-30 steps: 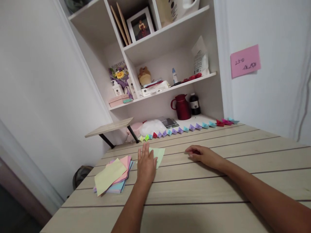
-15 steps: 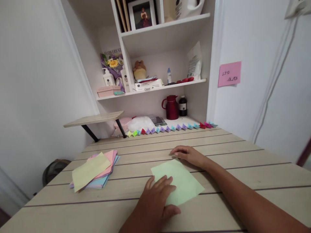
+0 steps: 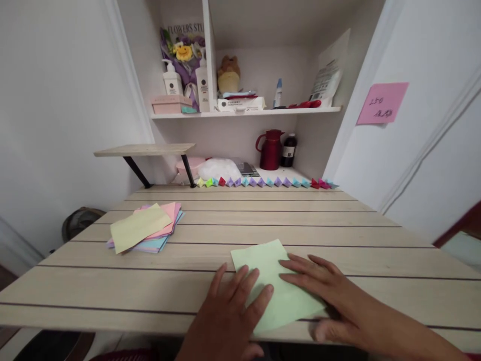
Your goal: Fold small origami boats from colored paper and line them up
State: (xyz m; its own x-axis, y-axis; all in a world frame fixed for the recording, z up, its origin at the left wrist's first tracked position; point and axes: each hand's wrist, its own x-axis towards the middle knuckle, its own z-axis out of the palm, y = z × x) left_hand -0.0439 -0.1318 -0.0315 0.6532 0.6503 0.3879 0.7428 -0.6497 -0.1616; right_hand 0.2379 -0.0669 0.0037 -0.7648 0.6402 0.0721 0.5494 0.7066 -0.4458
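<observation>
A pale green square of paper (image 3: 263, 260) lies flat near the front edge of the wooden table (image 3: 338, 235). My left hand (image 3: 229, 313) rests on its lower left part, fingers spread and flat. My right hand (image 3: 334, 296) lies on its right side, fingers stretched out over the sheet and thumb at the table's edge. Neither hand grips anything.
A stack of coloured paper sheets (image 3: 145, 231) lies at the table's left. A row of small folded paper shapes (image 3: 263, 182) lines the far edge. Behind are a small raised shelf (image 3: 145, 150), a red jug (image 3: 271, 150), a dark bottle (image 3: 289, 149) and shelves. A pink note (image 3: 381, 103) sticks to the right wall.
The green sheet has been drawn from the middle of the table toward the front edge by my left hand. My right hand came from the far side onto the sheet.
</observation>
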